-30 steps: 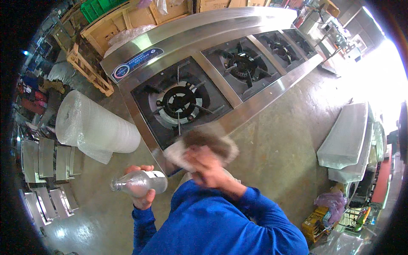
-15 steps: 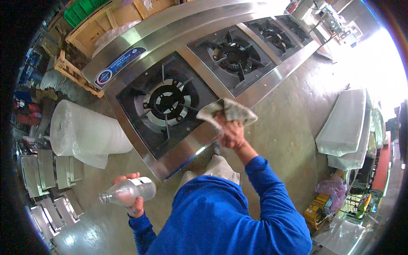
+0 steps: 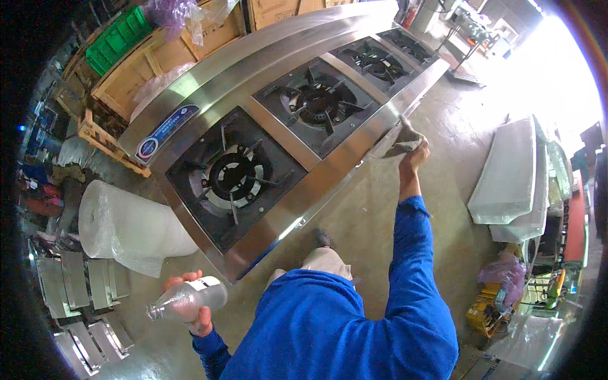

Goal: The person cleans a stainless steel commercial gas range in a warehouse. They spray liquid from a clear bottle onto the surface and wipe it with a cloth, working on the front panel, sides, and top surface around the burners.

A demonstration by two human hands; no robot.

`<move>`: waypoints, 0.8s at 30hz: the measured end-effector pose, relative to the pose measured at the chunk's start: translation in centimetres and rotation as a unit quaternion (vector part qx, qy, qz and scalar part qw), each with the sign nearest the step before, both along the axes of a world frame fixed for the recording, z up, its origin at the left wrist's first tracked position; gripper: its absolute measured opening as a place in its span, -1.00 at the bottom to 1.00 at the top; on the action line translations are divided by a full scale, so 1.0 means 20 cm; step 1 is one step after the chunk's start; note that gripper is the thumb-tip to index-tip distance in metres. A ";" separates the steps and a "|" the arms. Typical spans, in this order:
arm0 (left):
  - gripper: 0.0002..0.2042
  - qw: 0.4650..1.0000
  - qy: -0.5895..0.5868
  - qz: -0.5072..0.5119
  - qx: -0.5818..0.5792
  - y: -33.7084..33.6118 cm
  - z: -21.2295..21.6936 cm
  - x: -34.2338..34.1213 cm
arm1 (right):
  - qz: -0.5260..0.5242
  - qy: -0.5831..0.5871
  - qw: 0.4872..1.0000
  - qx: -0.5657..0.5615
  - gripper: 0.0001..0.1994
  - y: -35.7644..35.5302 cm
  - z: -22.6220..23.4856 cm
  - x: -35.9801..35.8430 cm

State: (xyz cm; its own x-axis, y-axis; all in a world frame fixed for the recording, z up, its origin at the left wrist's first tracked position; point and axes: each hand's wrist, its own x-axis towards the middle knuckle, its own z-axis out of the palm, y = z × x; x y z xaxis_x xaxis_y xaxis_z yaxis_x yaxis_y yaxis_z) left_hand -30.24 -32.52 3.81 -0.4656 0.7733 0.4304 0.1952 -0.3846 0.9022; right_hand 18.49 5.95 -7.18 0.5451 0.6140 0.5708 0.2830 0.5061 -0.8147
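Cloth (image 3: pixel 403 138) and bottle (image 3: pixel 189 299), stainless multi-burner stove (image 3: pixel 329 171).
Right hand (image 3: pixel 415 154), clamped on the crumpled grey cloth, has moved from the near burner's edge out along the stove's front rim, now at 2 o'clock, arm fully stretched. Left hand (image 3: pixel 193 307) at 7 o'clock stays wrapped around a clear bottle lying sideways, neck leftward. Bubble-wrap roll (image 3: pixel 130 228) on the floor at 9 o'clock.

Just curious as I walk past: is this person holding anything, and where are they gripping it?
Yes. The left hand grips a clear bottle around its body. The right hand clutches a bunched grey cloth against the steel stove's front edge.
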 end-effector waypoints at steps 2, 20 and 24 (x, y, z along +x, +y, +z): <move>-0.17 1.000 0.004 0.004 -0.007 -0.01 -0.02 -0.01 | -0.007 0.014 0.996 -0.086 -0.63 -0.17 0.03 -0.04; -0.12 0.988 0.043 -0.113 -0.099 0.94 -0.05 0.77 | 0.305 -0.418 0.855 0.023 -0.52 0.13 -0.23 -0.06; -0.13 0.983 0.021 -0.148 -0.103 1.28 -0.01 1.12 | 0.283 -0.423 0.861 -0.001 -0.54 0.44 -0.19 0.25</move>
